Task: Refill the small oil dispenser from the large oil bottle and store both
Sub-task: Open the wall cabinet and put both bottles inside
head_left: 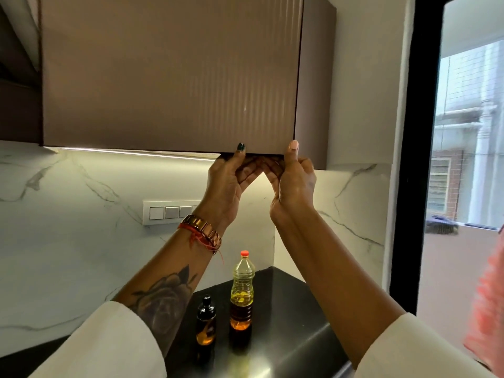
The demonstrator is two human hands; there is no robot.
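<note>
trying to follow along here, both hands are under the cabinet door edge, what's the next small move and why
Probably swing the ribbed taupe cabinet door open: the left hand and right hand grip its bottom edge, and it looks closed. The large clear red-capped oil bottle and small dark oil dispenser stand capped on the black counter.

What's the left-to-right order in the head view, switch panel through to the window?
Switch panel → small oil dispenser → left hand → large oil bottle → right hand → window. Both hands grip the bottom edge of the cabinet door; both bottles stand on the dark counter.
</note>
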